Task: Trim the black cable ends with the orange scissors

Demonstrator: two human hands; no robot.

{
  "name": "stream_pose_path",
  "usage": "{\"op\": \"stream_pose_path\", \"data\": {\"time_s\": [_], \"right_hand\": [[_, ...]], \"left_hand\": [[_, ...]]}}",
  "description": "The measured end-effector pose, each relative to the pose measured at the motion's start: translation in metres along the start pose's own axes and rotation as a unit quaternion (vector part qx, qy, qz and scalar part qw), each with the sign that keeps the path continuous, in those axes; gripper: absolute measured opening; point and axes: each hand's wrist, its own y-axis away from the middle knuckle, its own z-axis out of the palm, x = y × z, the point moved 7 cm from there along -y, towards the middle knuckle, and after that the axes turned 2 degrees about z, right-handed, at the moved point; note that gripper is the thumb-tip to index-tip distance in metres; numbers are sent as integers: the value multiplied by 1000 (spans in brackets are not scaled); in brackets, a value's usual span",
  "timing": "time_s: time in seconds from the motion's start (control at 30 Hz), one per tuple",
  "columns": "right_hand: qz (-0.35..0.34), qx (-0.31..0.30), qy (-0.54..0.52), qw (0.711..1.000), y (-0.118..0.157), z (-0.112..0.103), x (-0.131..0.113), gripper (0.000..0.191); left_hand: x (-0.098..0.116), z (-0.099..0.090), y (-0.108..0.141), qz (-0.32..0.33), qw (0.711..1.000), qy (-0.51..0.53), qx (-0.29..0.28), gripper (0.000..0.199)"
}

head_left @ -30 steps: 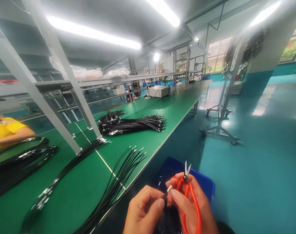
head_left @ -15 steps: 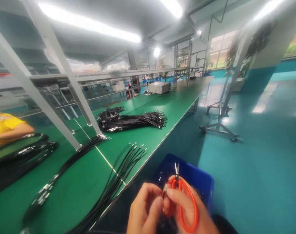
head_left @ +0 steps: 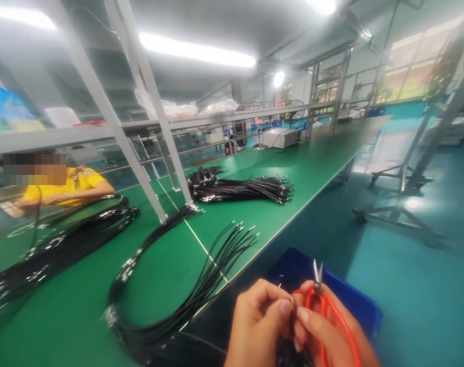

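Red-handled scissors (head_left: 341, 323) rest in my right hand (head_left: 331, 331), blades pointing up and slightly apart. The thumb and fingers of that hand meet the fingertips of my left hand (head_left: 257, 323). My left hand is pinched on something too small to make out. Beside my left hand, a looped bundle of black cables (head_left: 159, 326) lies on the green table (head_left: 155, 285), its loose ends fanned towards the table edge. Below my hands is a blue bin (head_left: 360, 300), with dark contents partly hidden.
More black cable bundles (head_left: 243, 189) lie farther along the table, with a long coil (head_left: 63, 244) at the left. A person in yellow (head_left: 86, 186) sits across. Metal posts (head_left: 166, 122) rise from the table; a wheeled stand (head_left: 404, 216) is at the right.
The view has turned left, so the scene sits farther right and more of the person in yellow shows. My hands stay together, with the scissors still in my right hand.
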Motion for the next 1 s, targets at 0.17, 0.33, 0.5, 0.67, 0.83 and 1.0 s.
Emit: {"op": "stream_pose_path", "data": {"time_s": [0.17, 0.33, 0.5, 0.67, 0.83, 1.0], "right_hand": [[-51, -9, -48, 998, -1, 5, -1, 21], [-51, -9, -60, 997, -1, 8, 2, 23], [-31, -12, -101, 994, -3, 8, 6, 19], [-7, 7, -97, 995, 0, 8, 8, 22], [-23, -9, -105, 994, -3, 8, 6, 18], [-27, -2, -84, 996, -2, 7, 5, 18]], "left_hand": [[-5, -6, 2, -23, 993, 102, 47, 28], [-4, 2, 2, -10, 988, 153, 22, 25], [-6, 2, 2, -38, 975, 219, 9, 19], [-5, 2, 1, -28, 982, 185, 2, 18], [-9, 3, 3, -56, 971, 231, 13, 19], [13, -27, 8, 52, 990, -11, 127, 8]]}}
